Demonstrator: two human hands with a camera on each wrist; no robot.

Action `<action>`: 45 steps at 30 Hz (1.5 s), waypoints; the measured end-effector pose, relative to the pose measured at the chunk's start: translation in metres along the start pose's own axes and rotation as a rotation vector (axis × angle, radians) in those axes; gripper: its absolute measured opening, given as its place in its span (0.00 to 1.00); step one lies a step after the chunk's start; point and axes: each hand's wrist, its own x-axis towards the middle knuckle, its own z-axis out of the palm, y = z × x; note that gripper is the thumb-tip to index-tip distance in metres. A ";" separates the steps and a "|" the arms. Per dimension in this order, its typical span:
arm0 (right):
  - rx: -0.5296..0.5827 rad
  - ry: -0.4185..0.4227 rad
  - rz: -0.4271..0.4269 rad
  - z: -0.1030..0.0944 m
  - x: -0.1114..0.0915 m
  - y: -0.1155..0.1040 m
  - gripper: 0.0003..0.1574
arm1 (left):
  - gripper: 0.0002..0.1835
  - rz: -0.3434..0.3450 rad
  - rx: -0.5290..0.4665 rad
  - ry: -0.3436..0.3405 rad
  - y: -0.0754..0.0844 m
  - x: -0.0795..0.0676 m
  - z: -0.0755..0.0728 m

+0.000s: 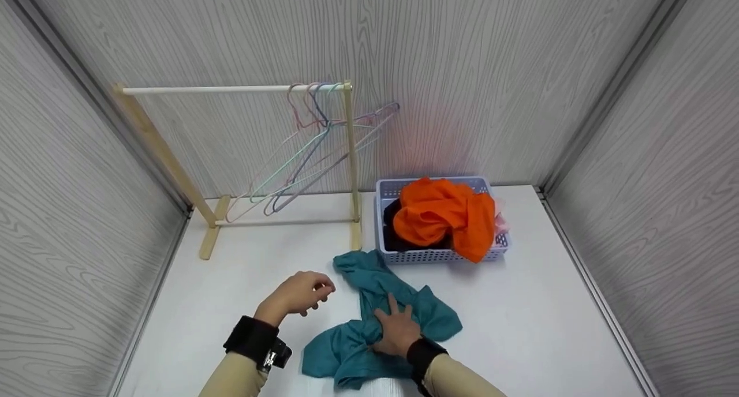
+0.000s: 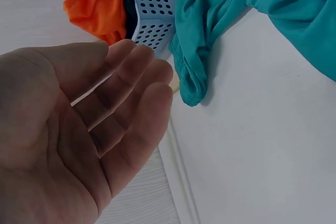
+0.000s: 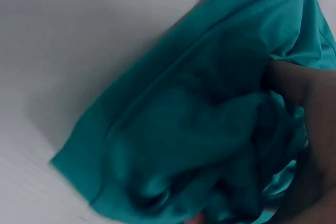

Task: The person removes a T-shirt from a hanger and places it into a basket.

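A crumpled teal garment (image 1: 369,281) lies on the white table, its stitched hem (image 3: 210,38) showing in the right wrist view. On the middle of it rests my right hand (image 1: 397,329), fingers spread over the folds in the head view. Seen from the right wrist, the thumb (image 3: 291,82) presses into the fabric and the other fingers are mostly hidden. My left hand (image 1: 298,293) hovers just left of the garment without touching it. Its fingers are loosely bent and nothing lies in the palm, as the left wrist view (image 2: 79,124) shows.
Behind the garment, a lilac perforated basket (image 1: 439,257) holds an orange cloth (image 1: 441,212), dark cloth (image 1: 398,241) and something pink. At the back left stands a wooden rack (image 1: 231,90) with several pastel hangers (image 1: 300,154) at its right end. Grey wood-grain walls (image 1: 462,68) enclose the table.
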 end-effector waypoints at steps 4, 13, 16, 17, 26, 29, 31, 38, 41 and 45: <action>0.049 0.054 -0.089 0.006 -0.001 0.006 0.33 | 0.11 0.008 0.002 0.001 -0.002 -0.003 -0.001; 0.195 0.124 -0.303 -0.013 -0.008 0.021 0.23 | 0.12 -0.036 -0.009 -0.005 -0.001 -0.008 -0.007; 0.255 0.209 -0.323 -0.048 -0.005 0.020 0.28 | 0.12 -0.050 -0.008 -0.007 -0.001 -0.010 -0.008; 0.282 0.244 -0.317 -0.063 -0.003 0.019 0.29 | 0.12 -0.049 -0.008 -0.006 -0.001 -0.011 -0.008; 0.832 0.677 -0.204 -0.209 0.034 0.013 0.25 | 0.12 -0.032 -0.060 -0.003 -0.003 -0.012 -0.009; 0.871 0.843 -0.227 -0.227 0.051 0.019 0.22 | 0.12 -0.022 -0.068 -0.003 -0.004 -0.011 -0.007; 0.776 0.898 -0.219 -0.223 0.064 0.028 0.19 | 0.12 -0.013 -0.080 -0.004 -0.005 -0.010 -0.005; 0.310 0.417 -0.100 -0.165 0.089 0.074 0.33 | 0.12 -0.029 -0.105 -0.032 -0.011 -0.011 0.003; 0.162 0.278 -0.110 -0.155 0.091 0.084 0.40 | 0.13 -0.046 -0.107 -0.029 -0.012 -0.012 0.005; -0.030 0.389 -0.104 -0.160 0.099 0.089 0.41 | 0.13 -0.054 -0.113 -0.024 -0.014 -0.012 0.006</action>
